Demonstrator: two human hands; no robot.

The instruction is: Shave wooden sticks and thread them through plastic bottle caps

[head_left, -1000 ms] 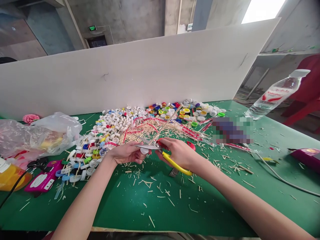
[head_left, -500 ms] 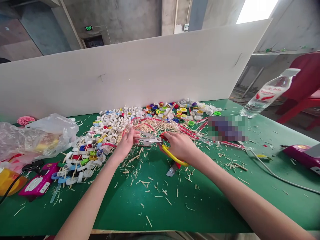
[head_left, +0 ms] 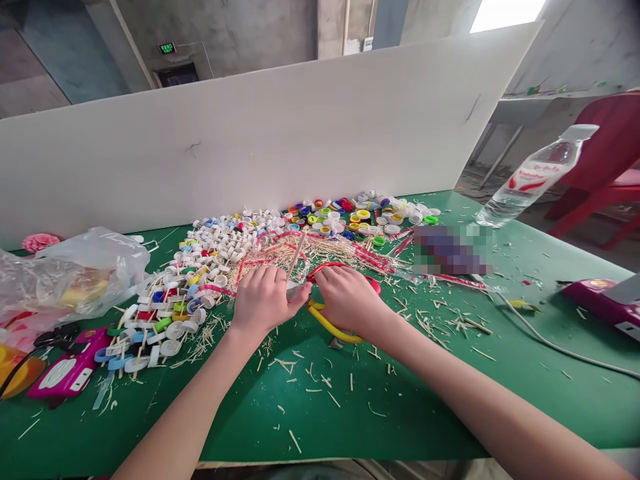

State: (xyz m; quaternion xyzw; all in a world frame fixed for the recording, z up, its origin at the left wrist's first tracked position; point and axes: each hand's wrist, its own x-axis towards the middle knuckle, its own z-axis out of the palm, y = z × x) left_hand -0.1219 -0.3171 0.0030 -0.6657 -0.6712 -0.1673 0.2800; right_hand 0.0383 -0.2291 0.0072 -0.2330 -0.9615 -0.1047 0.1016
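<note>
A pair of scissors with one red and one yellow handle (head_left: 336,327) lies in my right hand (head_left: 347,297), whose fingers are wrapped round the handles. My left hand (head_left: 265,297) is closed over the blade side, its thumb beside the pivot; most of the blades are hidden beneath it. A thin wooden stick (head_left: 297,253) rises at a slant from behind the left fingers, its lower end out of sight. Beyond both hands spreads a heap of thin wooden sticks (head_left: 325,252), with red-and-clear plastic wrappers (head_left: 370,257) across it.
Bottle caps on sticks (head_left: 220,247) cover the left side; loose coloured caps (head_left: 360,217) lie behind. Plastic bags (head_left: 100,267) and a magenta device (head_left: 70,367) are at left. A water bottle (head_left: 537,177), a cable (head_left: 550,343) and another magenta device (head_left: 605,310) are at right. A white board (head_left: 280,133) stands behind.
My left hand has moved from beside the open blades to close over them. The stick now stands steeper, and my right hand has turned slightly with the scissors.
</note>
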